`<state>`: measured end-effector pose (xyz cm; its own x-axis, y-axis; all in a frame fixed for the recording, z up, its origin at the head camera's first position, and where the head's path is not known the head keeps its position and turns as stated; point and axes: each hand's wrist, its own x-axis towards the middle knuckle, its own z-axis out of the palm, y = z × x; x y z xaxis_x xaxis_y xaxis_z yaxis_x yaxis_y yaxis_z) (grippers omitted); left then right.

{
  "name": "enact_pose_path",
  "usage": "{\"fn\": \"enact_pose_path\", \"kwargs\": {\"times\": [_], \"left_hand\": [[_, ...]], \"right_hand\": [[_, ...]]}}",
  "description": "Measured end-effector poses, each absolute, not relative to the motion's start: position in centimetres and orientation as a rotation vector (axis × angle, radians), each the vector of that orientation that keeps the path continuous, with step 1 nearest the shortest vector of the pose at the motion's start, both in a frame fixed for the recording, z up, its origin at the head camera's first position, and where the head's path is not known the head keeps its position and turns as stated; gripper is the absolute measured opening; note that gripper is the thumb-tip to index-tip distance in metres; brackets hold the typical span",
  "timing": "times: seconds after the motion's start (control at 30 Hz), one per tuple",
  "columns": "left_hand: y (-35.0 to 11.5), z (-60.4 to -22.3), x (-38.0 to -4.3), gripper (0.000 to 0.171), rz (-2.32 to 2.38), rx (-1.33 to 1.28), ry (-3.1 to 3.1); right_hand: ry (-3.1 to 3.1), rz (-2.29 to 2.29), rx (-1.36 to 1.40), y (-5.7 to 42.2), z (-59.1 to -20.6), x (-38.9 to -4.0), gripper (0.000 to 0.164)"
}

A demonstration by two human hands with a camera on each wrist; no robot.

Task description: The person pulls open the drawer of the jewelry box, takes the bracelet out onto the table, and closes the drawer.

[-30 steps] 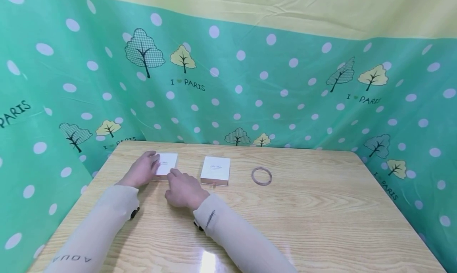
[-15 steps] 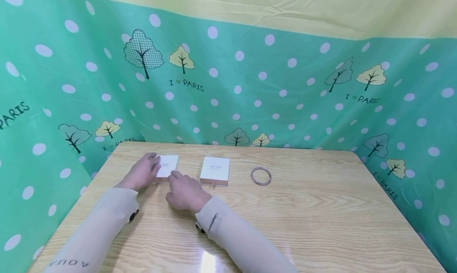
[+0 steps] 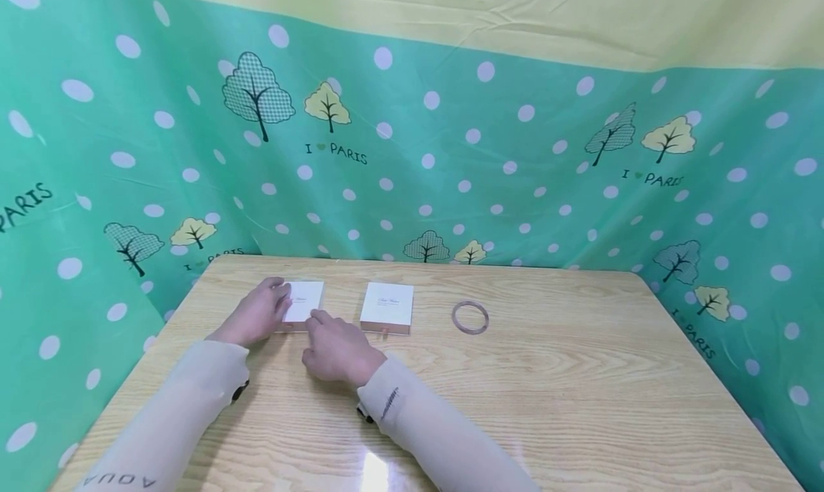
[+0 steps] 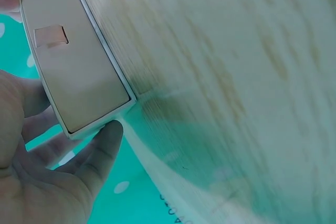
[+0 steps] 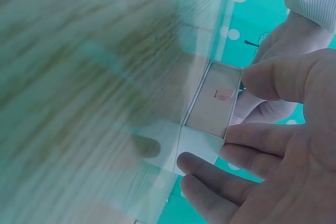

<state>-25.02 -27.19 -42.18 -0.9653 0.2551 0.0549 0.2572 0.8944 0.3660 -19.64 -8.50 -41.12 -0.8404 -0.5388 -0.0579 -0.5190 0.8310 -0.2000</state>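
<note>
A flat white square box (image 3: 302, 304) with small printed lettering sits on the table's left side. Its tan front face (image 4: 84, 56) carries a small ribbon tab (image 5: 224, 94). My left hand (image 3: 257, 312) holds the box by its left side, with fingertips over the top edge. At the right front corner, my right hand (image 3: 339, 347) grips the same box, thumb at the top edge and fingers along the right side. A matching white box (image 3: 387, 304) stands just to the right, its ribbon tab facing me. Farther right lies a pinkish-brown bangle (image 3: 471, 317).
The wooden table (image 3: 566, 377) ends at a back edge against a green patterned curtain (image 3: 399, 156). Both forearms in pale sleeves reach across the front left of the table.
The left box has slid slightly toward me and to the right, with both hands moving along with it. The second box and the bangle stay in place.
</note>
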Motion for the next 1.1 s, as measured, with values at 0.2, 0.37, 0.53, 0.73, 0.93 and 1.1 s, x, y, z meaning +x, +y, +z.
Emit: {"fn": "enact_pose_path", "kwargs": {"times": [0.2, 0.37, 0.53, 0.73, 0.93, 1.1], "left_hand": [[-27.1, -42.1, -24.8, 0.042, -0.568, -0.45, -3.03], [-27.0, -42.1, -24.8, 0.042, -0.574, -0.459, -3.028], [-26.8, -42.1, -24.6, 0.041, -0.577, -0.45, -3.034], [-26.5, -42.0, -24.3, 0.042, -0.581, -0.442, -3.044], [-26.5, -42.0, -24.1, 0.042, -0.586, -0.487, -3.013], [-26.4, -42.1, -23.8, 0.043, -0.599, -0.497, -3.005]], "right_hand": [[2.901, -0.267, -0.862, -8.1, -41.0, -19.5, 0.052], [2.893, -0.287, -0.857, -7.8, -40.9, -19.2, 0.052], [2.887, -0.306, -0.848, -7.6, -40.8, -18.9, 0.054], [2.892, -0.31, -0.85, -7.4, -40.9, -18.7, 0.053], [2.897, -0.298, -0.867, -7.1, -41.0, -18.6, 0.053], [2.888, -0.299, -0.88, -6.8, -40.9, -18.4, 0.053]]}}
